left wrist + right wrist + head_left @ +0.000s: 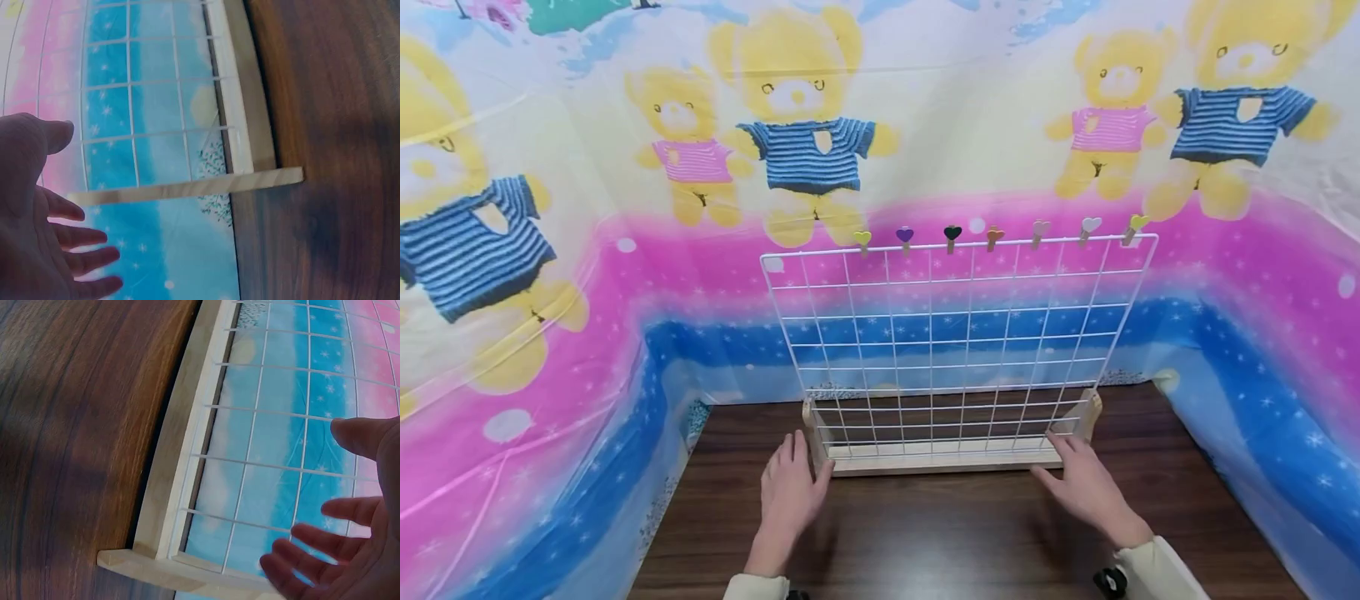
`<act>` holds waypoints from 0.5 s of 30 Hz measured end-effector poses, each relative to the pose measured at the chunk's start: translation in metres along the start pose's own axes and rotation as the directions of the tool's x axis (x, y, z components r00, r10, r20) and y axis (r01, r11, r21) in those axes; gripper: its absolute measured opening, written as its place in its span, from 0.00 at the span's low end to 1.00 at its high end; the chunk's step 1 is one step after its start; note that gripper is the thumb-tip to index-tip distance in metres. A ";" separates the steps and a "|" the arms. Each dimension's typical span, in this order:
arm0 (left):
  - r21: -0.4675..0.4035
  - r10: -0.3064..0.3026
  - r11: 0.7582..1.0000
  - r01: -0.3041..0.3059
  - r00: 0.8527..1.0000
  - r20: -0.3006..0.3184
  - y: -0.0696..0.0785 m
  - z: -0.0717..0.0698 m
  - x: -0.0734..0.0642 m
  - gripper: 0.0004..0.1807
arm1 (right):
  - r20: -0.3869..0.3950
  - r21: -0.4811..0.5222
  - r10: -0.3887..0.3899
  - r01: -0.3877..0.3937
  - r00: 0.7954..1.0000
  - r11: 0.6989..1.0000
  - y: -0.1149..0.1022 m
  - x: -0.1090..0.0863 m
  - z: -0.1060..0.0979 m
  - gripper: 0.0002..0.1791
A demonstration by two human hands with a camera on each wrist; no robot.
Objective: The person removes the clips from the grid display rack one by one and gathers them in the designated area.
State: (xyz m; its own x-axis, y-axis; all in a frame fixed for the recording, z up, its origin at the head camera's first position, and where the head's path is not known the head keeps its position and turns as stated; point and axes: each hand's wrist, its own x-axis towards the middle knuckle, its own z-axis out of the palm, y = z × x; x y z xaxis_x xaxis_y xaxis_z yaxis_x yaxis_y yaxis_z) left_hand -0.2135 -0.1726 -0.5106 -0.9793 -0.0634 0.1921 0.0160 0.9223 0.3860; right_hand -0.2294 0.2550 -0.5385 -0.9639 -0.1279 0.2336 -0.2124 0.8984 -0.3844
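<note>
A white wire grid panel stands upright in a pale wooden base with a short wooden side piece at each end. My left hand is beside the left side piece, fingers relaxed and spread, holding nothing. At the other end, my right hand is near the right side piece with its thumb and fingers apart. Both wrist views show loose fingers, the left ones by the wooden end piece and the right ones in front of the wires; contact is hard to tell.
Several small heart-topped clothespins line the panel's top wire, among them a purple one, a black one and a white one. The base rests on a dark wood-grain table. Bear-print cloth surrounds the back and sides.
</note>
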 end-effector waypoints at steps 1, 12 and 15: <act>-0.023 0.004 1.000 -0.005 1.000 -0.007 -0.001 -0.002 0.002 0.41 | 0.005 0.014 -0.010 0.010 1.000 1.000 -0.001 0.001 0.001 0.37; -0.301 0.034 0.953 -0.023 0.999 0.032 -0.020 -0.010 0.037 0.36 | -0.039 0.118 -0.095 0.099 0.995 0.988 -0.019 0.010 0.006 0.29; -0.354 0.033 0.935 -0.016 0.999 0.040 -0.023 -0.011 0.045 0.35 | -0.061 0.133 -0.115 0.123 0.991 0.984 -0.029 0.014 0.003 0.29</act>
State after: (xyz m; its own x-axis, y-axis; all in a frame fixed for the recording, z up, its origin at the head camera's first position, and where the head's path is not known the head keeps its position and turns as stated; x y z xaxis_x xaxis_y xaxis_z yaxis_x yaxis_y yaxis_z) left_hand -0.2558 -0.2007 -0.5004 -0.9856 -0.0177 0.1681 0.1024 0.7289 0.6769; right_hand -0.2376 0.2263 -0.5269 -0.9213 -0.2045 0.3307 -0.3483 0.8121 -0.4681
